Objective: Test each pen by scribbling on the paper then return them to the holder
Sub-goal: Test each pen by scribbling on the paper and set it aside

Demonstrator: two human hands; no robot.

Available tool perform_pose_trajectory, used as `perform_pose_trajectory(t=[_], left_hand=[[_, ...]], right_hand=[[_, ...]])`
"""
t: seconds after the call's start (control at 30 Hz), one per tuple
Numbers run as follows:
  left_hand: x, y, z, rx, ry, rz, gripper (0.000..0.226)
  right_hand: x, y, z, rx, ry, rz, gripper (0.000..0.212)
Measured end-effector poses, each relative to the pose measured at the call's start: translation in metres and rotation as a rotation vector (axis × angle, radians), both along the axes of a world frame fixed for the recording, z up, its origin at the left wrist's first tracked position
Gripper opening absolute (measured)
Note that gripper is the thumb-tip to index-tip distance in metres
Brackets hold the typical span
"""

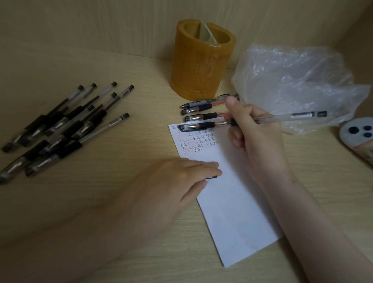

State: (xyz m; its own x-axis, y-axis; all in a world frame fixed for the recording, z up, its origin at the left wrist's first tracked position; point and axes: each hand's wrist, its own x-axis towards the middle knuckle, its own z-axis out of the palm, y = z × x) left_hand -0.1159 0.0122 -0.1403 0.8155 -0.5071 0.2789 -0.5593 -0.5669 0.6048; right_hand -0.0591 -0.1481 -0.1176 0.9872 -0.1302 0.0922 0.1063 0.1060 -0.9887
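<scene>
My right hand (253, 133) grips a clear pen (292, 116) above the white paper (231, 210), with the pen's rear end pointing right. My left hand (171, 187) lies on the paper's left edge, and a small black cap (211, 177) shows at its fingertips. Rows of black and red marks (197, 141) fill the paper's top. Several capped pens (200, 116) lie in a row at the paper's top edge. A pile of several black pens (61, 126) lies at the left. The amber pen holder (202, 59) stands at the back, with nothing showing above its rim.
A crumpled clear plastic bag (297, 86) lies to the right of the holder. A phone (363, 139), camera side up, lies at the right edge. A wooden wall closes the desk at the back and right.
</scene>
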Motion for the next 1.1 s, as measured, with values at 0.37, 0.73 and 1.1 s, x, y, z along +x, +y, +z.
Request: perform_pose_trajectory(t=[0.37,0.73,1.1], left_hand=[[0.008,0.006,0.020,-0.629,0.360,0.151,0.039],[0.015,0.006,0.020,-0.741,0.409,0.227,0.031],[0.024,0.014,0.020,-0.698,0.373,0.277,0.010]], right_hand=[[-0.002,-0.002,0.009,0.144,0.059,0.139,0.025],[-0.011,0.008,0.009,-0.028,-0.032,0.142,0.033],[-0.011,0.010,0.005,0.040,-0.010,0.385,0.017]])
